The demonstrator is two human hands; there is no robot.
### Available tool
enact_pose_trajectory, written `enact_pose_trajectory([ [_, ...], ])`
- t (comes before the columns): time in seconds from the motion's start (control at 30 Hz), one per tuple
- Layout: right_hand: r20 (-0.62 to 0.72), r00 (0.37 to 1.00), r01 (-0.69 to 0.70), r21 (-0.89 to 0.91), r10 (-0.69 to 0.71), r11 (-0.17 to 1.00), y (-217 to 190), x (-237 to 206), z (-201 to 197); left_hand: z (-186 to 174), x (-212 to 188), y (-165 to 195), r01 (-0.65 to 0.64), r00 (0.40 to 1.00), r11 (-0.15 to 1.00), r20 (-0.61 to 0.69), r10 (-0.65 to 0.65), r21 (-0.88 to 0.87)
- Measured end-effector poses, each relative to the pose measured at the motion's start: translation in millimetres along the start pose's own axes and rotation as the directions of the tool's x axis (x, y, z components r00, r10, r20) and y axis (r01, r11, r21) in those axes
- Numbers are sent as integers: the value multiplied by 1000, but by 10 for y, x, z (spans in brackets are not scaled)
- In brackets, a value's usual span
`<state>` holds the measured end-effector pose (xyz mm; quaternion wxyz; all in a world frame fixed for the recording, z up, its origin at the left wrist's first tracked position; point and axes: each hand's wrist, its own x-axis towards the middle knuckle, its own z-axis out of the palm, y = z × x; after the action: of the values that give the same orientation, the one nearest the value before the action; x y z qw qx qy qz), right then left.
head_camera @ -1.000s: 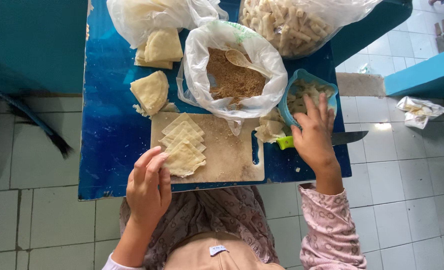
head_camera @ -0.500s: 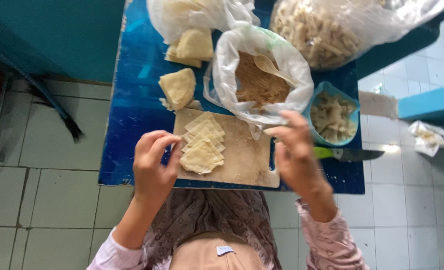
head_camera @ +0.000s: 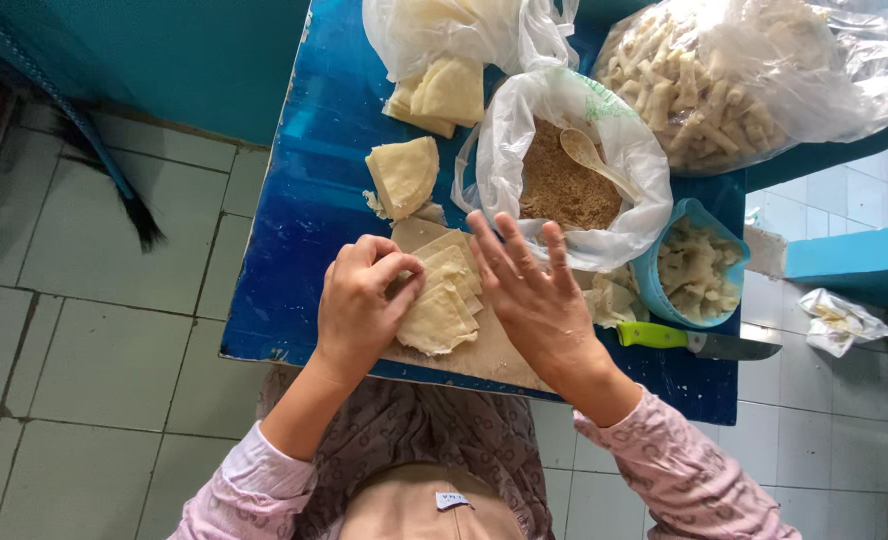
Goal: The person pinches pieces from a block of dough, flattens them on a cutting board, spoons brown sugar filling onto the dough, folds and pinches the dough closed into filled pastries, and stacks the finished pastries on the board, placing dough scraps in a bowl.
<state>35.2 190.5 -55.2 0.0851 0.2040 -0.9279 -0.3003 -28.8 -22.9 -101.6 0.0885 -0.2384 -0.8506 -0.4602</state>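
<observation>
wrappers [head_camera: 442, 300], pale squares fanned flat; right hand [head_camera: 536, 296] had come off the tub, fingers spread; left hand [head_camera: 360, 300] pinched one.

Kitchen: blue table [head_camera: 304, 200], dough wrappers [head_camera: 442, 300]

Clear plastic bag [head_camera: 564, 165], centre of the blue table [head_camera: 304, 200]: mouth rolled open, green print on its rim, holding brown crumbs and a pale spoon [head_camera: 592, 160]. Clear plastic bag [head_camera: 754, 75], far right corner: bulging, filled with pale stick-shaped pieces. Translucent white plastic bag [head_camera: 454, 35], far edge: loosely knotted, with flat cream sheets spilling from its mouth. Small white label [head_camera: 453, 499], rectangular, on the beige garment at the lower edge.
</observation>
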Motion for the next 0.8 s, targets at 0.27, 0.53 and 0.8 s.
enact_pose_trajectory([
  [0.27,-92,995,52,99,-43,994,-64,3,29,-7,23,-3,28,999,999,18,-28,25],
  [0.53,33,995,-95,314,89,945,28,88,252,-22,27,15,-13,999,998,30,12,57],
  [0.8,42,993,-120,202,114,972,-4,149,196,-17,36,18,-6,1000,998,24,4,61],
])
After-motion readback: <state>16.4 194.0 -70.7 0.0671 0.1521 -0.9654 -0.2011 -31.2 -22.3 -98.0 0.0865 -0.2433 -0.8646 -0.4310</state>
